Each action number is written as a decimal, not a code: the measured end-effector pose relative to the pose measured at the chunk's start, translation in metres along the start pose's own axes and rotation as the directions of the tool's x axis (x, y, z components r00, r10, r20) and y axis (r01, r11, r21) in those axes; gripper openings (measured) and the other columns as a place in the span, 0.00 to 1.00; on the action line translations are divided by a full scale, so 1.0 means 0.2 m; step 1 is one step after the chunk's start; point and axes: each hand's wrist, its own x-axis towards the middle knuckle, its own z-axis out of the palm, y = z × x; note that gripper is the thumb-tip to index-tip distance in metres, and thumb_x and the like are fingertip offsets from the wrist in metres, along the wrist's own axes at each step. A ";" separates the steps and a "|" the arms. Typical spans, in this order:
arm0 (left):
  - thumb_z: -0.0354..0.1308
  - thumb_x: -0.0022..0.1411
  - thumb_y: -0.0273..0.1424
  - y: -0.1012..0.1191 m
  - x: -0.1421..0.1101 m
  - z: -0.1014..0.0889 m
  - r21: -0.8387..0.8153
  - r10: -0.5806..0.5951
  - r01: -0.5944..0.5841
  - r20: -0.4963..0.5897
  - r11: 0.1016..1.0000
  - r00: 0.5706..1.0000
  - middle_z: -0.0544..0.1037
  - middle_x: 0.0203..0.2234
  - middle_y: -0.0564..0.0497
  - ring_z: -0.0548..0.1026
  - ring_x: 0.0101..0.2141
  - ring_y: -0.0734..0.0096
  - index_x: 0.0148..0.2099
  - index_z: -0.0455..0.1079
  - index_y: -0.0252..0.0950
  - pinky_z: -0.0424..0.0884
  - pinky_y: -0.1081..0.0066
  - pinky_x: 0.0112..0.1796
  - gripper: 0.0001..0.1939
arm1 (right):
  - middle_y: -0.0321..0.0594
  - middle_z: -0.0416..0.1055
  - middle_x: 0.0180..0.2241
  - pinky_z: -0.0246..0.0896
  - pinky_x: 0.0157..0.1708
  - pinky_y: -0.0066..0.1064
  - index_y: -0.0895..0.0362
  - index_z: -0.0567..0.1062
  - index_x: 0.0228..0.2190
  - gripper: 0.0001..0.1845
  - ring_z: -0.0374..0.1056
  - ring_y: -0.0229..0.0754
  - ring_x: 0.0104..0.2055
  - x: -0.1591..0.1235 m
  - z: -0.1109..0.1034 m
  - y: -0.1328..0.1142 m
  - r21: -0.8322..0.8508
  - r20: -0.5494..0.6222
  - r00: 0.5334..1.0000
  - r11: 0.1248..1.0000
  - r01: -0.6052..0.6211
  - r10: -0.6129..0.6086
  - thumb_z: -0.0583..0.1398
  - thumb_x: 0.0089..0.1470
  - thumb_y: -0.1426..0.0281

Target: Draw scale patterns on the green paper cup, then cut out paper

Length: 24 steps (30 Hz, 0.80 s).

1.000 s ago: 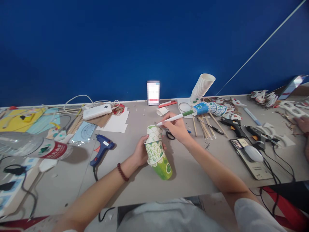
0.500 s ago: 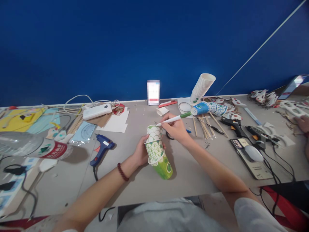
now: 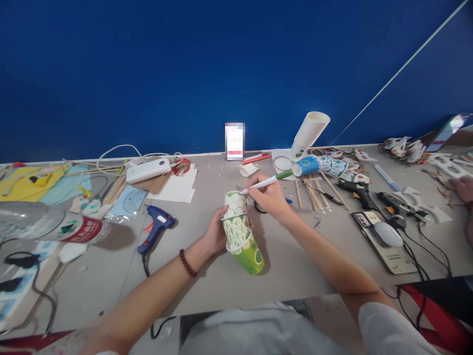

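Observation:
My left hand (image 3: pixel 215 230) is wrapped round a stack of green-patterned paper cups (image 3: pixel 241 233) that lies tilted on the grey table (image 3: pixel 291 266), its narrow end pointing away from me. My right hand (image 3: pixel 271 198) pinches a white pen with a green cap (image 3: pixel 266 182). The pen's tip touches the far top edge of the cup stack. A dark red bead bracelet (image 3: pixel 187 264) circles my left wrist.
A blue glue gun (image 3: pixel 155 227) lies left of the cups, a plastic bottle (image 3: pixel 55 224) farther left. Scissors (image 3: pixel 259 208) sit behind my right hand. White stacked cups (image 3: pixel 309 132), blue cups (image 3: pixel 320 165), wooden sticks, black glue guns (image 3: pixel 356 191) and a phone (image 3: pixel 386 241) fill the right. Another person's hand (image 3: pixel 463 188) shows at the right edge.
My right hand and the pen shifted slightly toward the cup stack; the pen tip stays at the cup's top edge. The left hand and the cups have not moved.

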 end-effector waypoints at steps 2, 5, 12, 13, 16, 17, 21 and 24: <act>0.49 0.54 0.44 0.00 0.00 0.00 0.005 0.006 -0.006 0.001 1.000 1.000 0.77 0.32 0.38 0.75 0.34 0.54 0.49 0.67 0.26 0.65 0.59 0.39 0.28 | 0.32 0.67 0.20 0.53 0.20 0.26 0.56 0.69 0.22 0.03 0.60 0.35 0.22 0.00 0.00 0.00 -0.010 -0.006 1.000 1.000 -0.002 0.002 0.56 0.41 0.74; 0.49 0.54 0.44 0.00 0.00 0.00 0.014 0.013 -0.013 0.003 1.000 1.000 0.77 0.31 0.38 0.75 0.34 0.54 0.49 0.67 0.26 0.65 0.59 0.38 0.29 | 0.31 0.65 0.19 0.52 0.20 0.26 0.56 0.70 0.22 0.03 0.59 0.34 0.21 0.00 0.00 -0.01 -0.015 -0.009 1.000 1.000 -0.001 0.001 0.56 0.41 0.74; 0.50 0.53 0.45 0.00 0.00 0.02 0.013 0.009 -0.009 -0.023 1.000 1.000 0.77 0.30 0.38 0.75 0.33 0.54 0.48 0.67 0.26 0.65 0.60 0.38 0.29 | 0.33 0.69 0.22 0.56 0.23 0.27 0.56 0.68 0.21 0.03 0.63 0.36 0.24 0.00 0.00 0.00 0.026 0.010 1.000 1.000 -0.010 0.010 0.55 0.41 0.74; 0.50 0.53 0.45 0.00 0.00 0.02 0.014 0.012 -0.011 -0.020 1.000 1.000 0.77 0.30 0.38 0.75 0.33 0.54 0.48 0.67 0.26 0.65 0.60 0.37 0.29 | 0.34 0.69 0.22 0.56 0.24 0.27 0.56 0.68 0.21 0.03 0.63 0.37 0.25 0.00 0.00 0.00 0.031 0.012 1.000 0.999 -0.011 0.011 0.55 0.42 0.74; 0.49 0.53 0.44 0.00 0.00 0.02 0.019 0.015 -0.015 -0.012 1.000 1.000 0.77 0.31 0.38 0.75 0.33 0.54 0.49 0.67 0.27 0.65 0.59 0.38 0.28 | 0.34 0.70 0.22 0.55 0.23 0.26 0.56 0.68 0.21 0.02 0.63 0.36 0.24 0.00 0.00 0.00 0.027 0.006 1.000 0.999 -0.020 0.020 0.56 0.41 0.74; 0.49 0.54 0.44 0.00 0.00 0.02 0.021 0.015 -0.014 -0.011 1.000 1.000 0.77 0.31 0.38 0.75 0.33 0.54 0.49 0.67 0.26 0.65 0.59 0.38 0.29 | 0.33 0.70 0.22 0.55 0.22 0.26 0.56 0.68 0.21 0.02 0.62 0.36 0.23 0.00 0.00 -0.01 0.025 0.001 1.000 0.999 -0.023 0.023 0.56 0.41 0.74; 0.49 0.53 0.44 0.00 0.00 0.01 0.015 0.013 -0.013 -0.013 1.000 1.000 0.77 0.31 0.38 0.75 0.33 0.54 0.49 0.67 0.26 0.65 0.59 0.38 0.29 | 0.32 0.68 0.20 0.53 0.20 0.26 0.56 0.69 0.22 0.02 0.61 0.35 0.21 0.00 0.00 -0.01 0.028 -0.012 0.999 0.999 -0.029 0.030 0.56 0.41 0.73; 0.49 0.53 0.44 0.00 0.00 0.01 0.007 0.009 -0.009 -0.007 1.000 1.000 0.77 0.31 0.38 0.75 0.34 0.53 0.49 0.67 0.26 0.65 0.58 0.39 0.29 | 0.32 0.68 0.20 0.53 0.20 0.26 0.56 0.69 0.22 0.02 0.61 0.35 0.21 0.00 0.00 0.00 0.026 -0.006 1.000 0.999 -0.029 0.029 0.56 0.41 0.73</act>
